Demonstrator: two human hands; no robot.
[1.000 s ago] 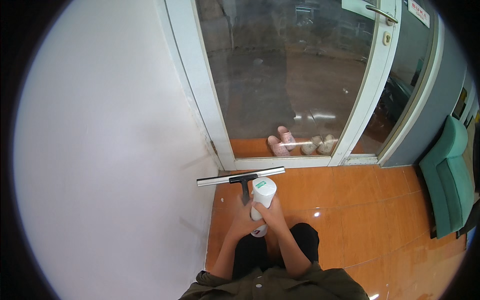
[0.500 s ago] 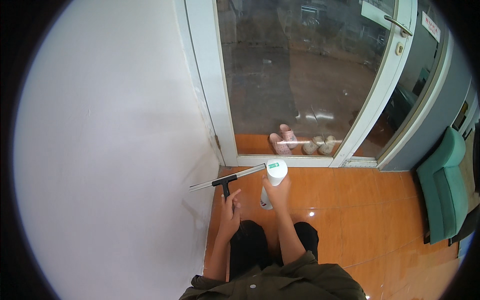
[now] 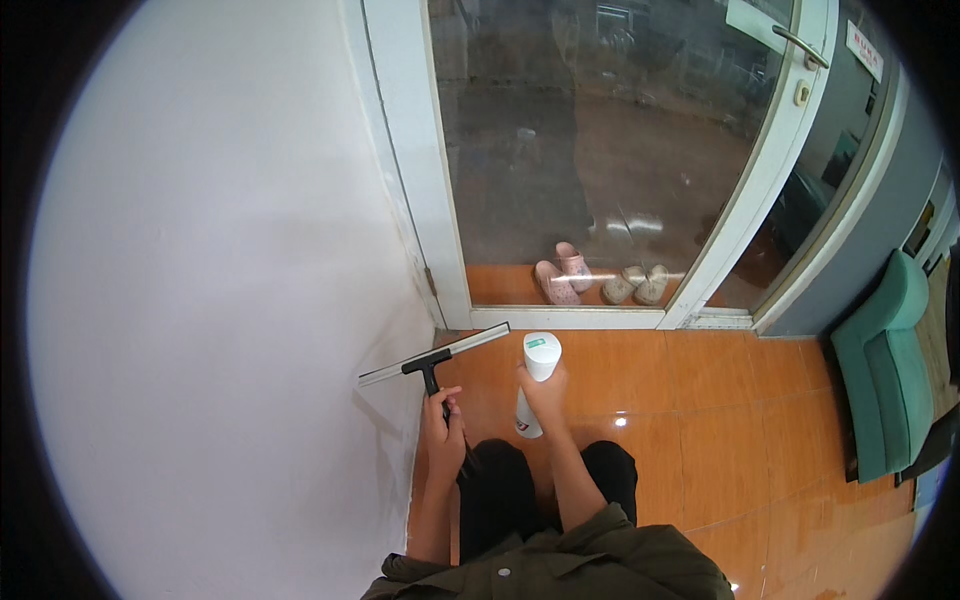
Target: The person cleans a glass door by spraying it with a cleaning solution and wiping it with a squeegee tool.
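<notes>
Left grip [image 3: 445, 422] closed round the squeegee [image 3: 428, 362], blade beyond the fingers; right grip [image 3: 546, 396] wrapped round the white bottle [image 3: 541, 356], its top poking out ahead. Best keep that blade angled clear of the wall [image 3: 220, 300]!

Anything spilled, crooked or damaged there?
Nothing plainly wrong. The glass door looks pale and patchy toward its upper right; smudges or reflections, I can't tell which. The squeegee slants, but the left hand holds it that way, and the right hand grips the white bottle.
</notes>
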